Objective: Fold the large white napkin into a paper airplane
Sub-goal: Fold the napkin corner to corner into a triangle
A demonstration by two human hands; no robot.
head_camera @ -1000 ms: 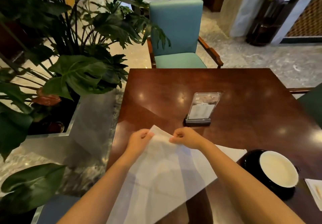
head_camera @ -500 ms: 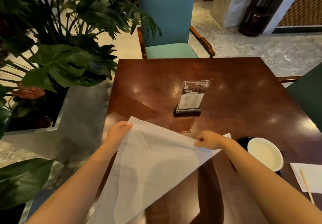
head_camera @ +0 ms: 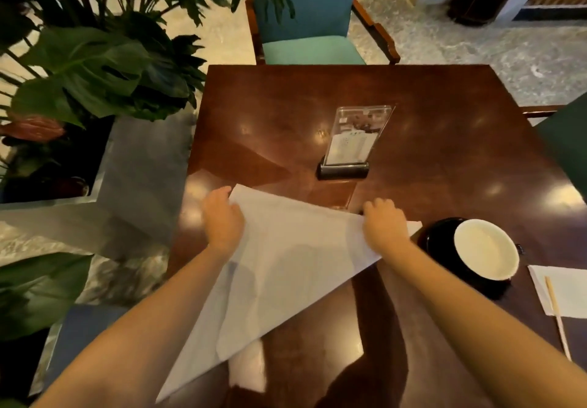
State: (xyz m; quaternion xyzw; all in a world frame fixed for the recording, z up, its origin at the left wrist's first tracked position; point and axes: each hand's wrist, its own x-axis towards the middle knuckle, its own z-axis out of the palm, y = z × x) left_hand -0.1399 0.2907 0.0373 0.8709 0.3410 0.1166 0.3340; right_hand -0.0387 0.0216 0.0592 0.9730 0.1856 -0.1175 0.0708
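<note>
The large white napkin (head_camera: 286,268) lies folded into a long triangle on the near left part of the dark wooden table (head_camera: 428,115). Its point runs toward me off the table's near edge. My left hand (head_camera: 222,217) grips the napkin's far left corner. My right hand (head_camera: 384,223) pinches the folded far edge near the right corner, close to the cup.
A clear acrylic card stand (head_camera: 349,144) stands just beyond the napkin. A white cup on a black saucer (head_camera: 482,249) sits to the right, with a small napkin and wooden stick (head_camera: 559,293) beyond it. Potted plants (head_camera: 95,67) crowd the left; a teal chair (head_camera: 308,26) faces me.
My right hand has slid along the napkin's far edge from the middle out to the right corner. My left hand stayed on the left corner. The view has tilted downward.
</note>
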